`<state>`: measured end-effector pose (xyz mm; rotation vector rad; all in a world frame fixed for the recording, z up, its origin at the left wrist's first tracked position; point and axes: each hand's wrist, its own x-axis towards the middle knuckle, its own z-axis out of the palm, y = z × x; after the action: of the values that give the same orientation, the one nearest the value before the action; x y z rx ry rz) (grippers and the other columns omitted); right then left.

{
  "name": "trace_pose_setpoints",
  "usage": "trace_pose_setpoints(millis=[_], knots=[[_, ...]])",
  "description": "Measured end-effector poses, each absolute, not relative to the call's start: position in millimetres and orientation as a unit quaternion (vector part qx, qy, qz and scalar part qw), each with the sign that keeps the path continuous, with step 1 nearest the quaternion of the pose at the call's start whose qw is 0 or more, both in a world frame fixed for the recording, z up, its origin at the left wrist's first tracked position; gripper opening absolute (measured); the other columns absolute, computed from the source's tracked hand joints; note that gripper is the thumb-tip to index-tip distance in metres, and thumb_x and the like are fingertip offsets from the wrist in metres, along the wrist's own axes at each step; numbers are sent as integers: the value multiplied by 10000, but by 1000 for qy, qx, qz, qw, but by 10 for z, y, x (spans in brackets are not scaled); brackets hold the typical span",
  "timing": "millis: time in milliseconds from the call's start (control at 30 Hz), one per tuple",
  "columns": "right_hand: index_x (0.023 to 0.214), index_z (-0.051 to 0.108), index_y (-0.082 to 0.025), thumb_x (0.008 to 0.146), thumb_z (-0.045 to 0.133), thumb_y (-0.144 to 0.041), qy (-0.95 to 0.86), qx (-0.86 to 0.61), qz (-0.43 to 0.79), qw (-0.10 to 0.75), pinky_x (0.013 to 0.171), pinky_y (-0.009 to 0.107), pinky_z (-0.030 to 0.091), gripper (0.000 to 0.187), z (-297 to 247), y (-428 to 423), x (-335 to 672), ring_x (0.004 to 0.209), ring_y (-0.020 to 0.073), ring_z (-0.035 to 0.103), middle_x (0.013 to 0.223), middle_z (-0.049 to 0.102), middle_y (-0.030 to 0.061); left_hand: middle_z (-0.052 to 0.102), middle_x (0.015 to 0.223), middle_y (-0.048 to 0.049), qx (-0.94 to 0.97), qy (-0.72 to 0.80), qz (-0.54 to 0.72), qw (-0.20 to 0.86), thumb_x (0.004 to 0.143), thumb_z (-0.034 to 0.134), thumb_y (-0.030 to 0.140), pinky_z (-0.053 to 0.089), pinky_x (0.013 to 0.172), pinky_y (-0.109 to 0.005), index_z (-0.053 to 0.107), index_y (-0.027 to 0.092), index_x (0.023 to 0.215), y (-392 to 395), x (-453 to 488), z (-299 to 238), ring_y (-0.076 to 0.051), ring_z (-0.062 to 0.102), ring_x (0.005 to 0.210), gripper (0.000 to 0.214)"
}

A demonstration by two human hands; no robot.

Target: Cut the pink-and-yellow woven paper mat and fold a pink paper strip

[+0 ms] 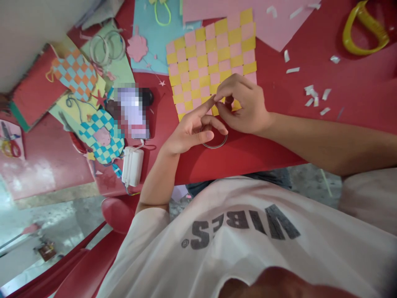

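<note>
White VIBES T-shirt (pixel 242 236) fills six o'clock below the left hand (pixel 189 130), its curled fingers hooking a thin bangle (pixel 214 147), while the right hand (pixel 243 103) pinches the edge of the pink-and-yellow woven paper mat (pixel 211 54) at twelve o'clock.

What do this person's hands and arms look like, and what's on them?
The left hand and right hand are bare, with no gloves, rings or watch showing. Both arms come from short sleeves of a pale T-shirt printed with dark grey "VIBES" lettering.

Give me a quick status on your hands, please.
Left hand holding thin metal ring; right hand over pink-and-yellow woven paper mat; white paper scraps aside.
</note>
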<state>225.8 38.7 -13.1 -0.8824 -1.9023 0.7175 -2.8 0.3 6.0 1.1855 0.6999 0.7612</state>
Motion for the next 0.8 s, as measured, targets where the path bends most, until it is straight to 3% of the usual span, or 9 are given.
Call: trace_pose_setpoints(millis=[167, 300, 467, 600, 700, 800], knots=[[1038, 608, -346, 1006, 643, -265, -795, -355, 255, 420, 636, 384, 567, 93, -155, 396, 2271, 770, 173, 629, 1119, 723, -2, 766, 1441, -179, 504, 319, 331, 731, 776, 924, 679, 571, 664, -361, 556, 299, 1648, -3, -64, 88, -301, 841, 960, 1020], [1013, 607, -334, 1034, 610, -308, -794, -356, 227, 436, 686, 400, 611, 34, -201, 408, 2249, 818, 191, 672, 1088, 726, 8, 745, 1484, -183, 492, 321, 324, 741, 769, 913, 708, 558, 638, -368, 555, 299, 1650, -4, -75, 145, -313, 844, 959, 1035], [1046, 637, -322, 1060, 603, -361, -802, -354, 213, 430, 741, 402, 641, 53, -263, 420, 2243, 923, 218, 733, 1118, 733, 33, 794, 1373, -193, 488, 315, 313, 751, 788, 896, 719, 521, 596, -355, 518, 275, 1667, -13, -84, 209, -311, 849, 902, 1055], [1110, 636, -334, 1053, 642, -353, -810, -372, 204, 405, 720, 376, 614, 60, -260, 416, 2252, 937, 211, 733, 1167, 746, 35, 855, 1012, -138, 501, 295, 289, 761, 812, 862, 748, 536, 599, -365, 430, 232, 1713, -11, -109, 204, -255, 799, 700, 1124], [1112, 602, -330, 1030, 619, -222, -812, -330, 167, 452, 641, 351, 550, 137, -229, 419, 2244, 899, 195, 738, 1131, 737, 25, 759, 706, -15, 521, 277, 286, 755, 860, 810, 756, 571, 675, -397, 399, 229, 1729, -5, -133, 173, -191, 693, 524, 1096], [1123, 580, -322, 992, 601, -114, -814, -300, 148, 476, 651, 340, 539, 246, -197, 419, 2245, 944, 194, 746, 1118, 730, 28, 664, 612, 50, 525, 288, 284, 749, 847, 791, 796, 601, 792, -464, 452, 251, 1706, 1, -143, 159, -155, 603, 435, 1072]])
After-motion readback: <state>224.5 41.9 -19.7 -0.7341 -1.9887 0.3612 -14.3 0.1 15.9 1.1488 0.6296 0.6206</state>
